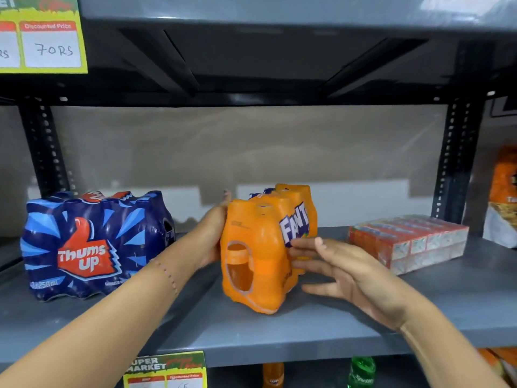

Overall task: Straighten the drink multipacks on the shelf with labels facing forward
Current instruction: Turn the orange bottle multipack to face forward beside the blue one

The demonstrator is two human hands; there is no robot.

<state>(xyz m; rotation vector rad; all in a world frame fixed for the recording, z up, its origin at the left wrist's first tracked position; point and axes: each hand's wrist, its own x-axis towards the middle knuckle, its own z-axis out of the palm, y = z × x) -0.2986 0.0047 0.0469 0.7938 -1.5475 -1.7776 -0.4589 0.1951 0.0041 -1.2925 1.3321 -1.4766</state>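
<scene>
An orange Fanta multipack (260, 247) stands on the grey shelf (307, 329), turned so its narrow end faces me and its label points right. My left hand (211, 233) presses flat against its left side. My right hand (347, 271) has its fingers spread, with the fingertips touching the pack's right side just below the label. A blue Thums Up multipack (92, 245) stands at the left, label facing forward. A red and white multipack of small cartons (408, 242) lies at the right, set at an angle.
Another shelf board (279, 12) hangs low overhead. Black slotted uprights (453, 163) frame the bay. A yellow price card (42, 37) hangs top left, another price card (167, 371) on the shelf edge. Orange packets (503, 197) stand far right. Bottles (361, 372) sit below.
</scene>
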